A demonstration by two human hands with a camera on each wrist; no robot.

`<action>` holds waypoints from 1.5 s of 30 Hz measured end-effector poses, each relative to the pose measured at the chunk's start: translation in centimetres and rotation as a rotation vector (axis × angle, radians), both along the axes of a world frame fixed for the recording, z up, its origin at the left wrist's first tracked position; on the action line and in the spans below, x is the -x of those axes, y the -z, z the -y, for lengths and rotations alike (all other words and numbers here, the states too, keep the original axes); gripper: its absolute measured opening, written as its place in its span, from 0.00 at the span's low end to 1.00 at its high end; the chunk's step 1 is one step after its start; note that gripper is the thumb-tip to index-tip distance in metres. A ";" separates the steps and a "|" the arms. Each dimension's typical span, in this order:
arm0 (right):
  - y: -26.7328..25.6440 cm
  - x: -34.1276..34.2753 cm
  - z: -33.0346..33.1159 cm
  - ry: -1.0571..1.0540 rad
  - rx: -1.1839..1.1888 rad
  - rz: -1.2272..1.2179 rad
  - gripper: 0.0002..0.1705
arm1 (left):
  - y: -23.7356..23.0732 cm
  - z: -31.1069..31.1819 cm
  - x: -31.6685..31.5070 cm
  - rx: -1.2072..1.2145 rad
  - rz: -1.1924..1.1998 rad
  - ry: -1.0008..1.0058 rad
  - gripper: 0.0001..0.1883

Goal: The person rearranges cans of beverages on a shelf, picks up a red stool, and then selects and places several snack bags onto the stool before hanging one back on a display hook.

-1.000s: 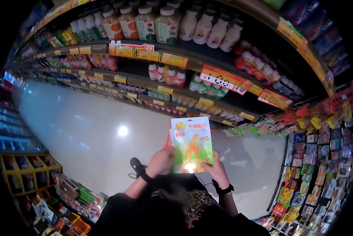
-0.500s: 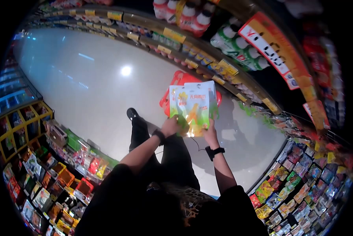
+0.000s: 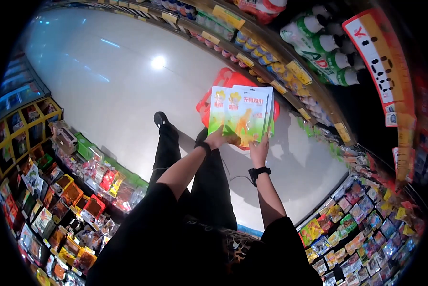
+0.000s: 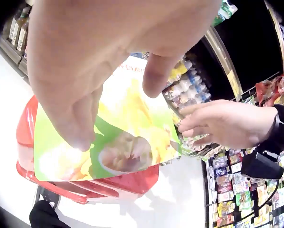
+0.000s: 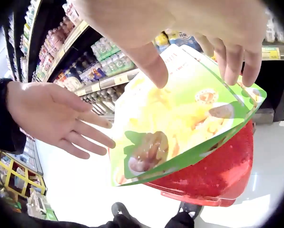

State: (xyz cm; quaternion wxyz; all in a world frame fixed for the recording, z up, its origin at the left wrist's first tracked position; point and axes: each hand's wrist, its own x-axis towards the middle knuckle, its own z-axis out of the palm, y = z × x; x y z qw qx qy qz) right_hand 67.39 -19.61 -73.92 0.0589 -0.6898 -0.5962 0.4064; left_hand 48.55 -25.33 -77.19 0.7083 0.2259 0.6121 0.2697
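Several white-and-green snack pouches (image 3: 246, 112) with a yellow print overlap in a loose fan over a red shopping basket (image 3: 203, 107) on the floor. My left hand (image 3: 216, 138) is at their lower left; in the right wrist view its fingers (image 5: 87, 137) are straight and spread beside the pouches' edge. My right hand (image 3: 259, 152) is at the lower right corner. In the left wrist view its fingers (image 4: 194, 124) reach nearly straight to that edge. Both thumbs stand apart from the other fingers over the front pouch. Most of the basket's inside is hidden behind the pouches.
A drinks shelf (image 3: 300, 76) with bottles and price tags runs along the far right. Packaged snacks (image 3: 362, 233) fill a rack at the lower right, and bins of goods (image 3: 71, 205) stand at the left. Shiny pale floor (image 3: 114, 95) lies between.
The view has tilted down and moved closer to the basket. The pouches, earlier stacked and held up before me, are lower over the basket and fanned apart. Both hands have come down with them.
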 end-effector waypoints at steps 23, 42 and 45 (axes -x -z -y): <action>-14.3 7.0 2.0 -0.267 0.117 -0.642 0.23 | -29.0 15.7 13.3 -0.316 -0.911 -0.407 0.29; -28.0 27.5 20.7 -0.657 0.205 -0.925 0.09 | -39.0 39.7 21.2 -0.593 -1.522 -0.575 0.19; -28.4 30.6 26.0 -0.716 0.286 -0.940 0.08 | -39.1 45.9 22.4 -0.542 -1.602 -0.648 0.17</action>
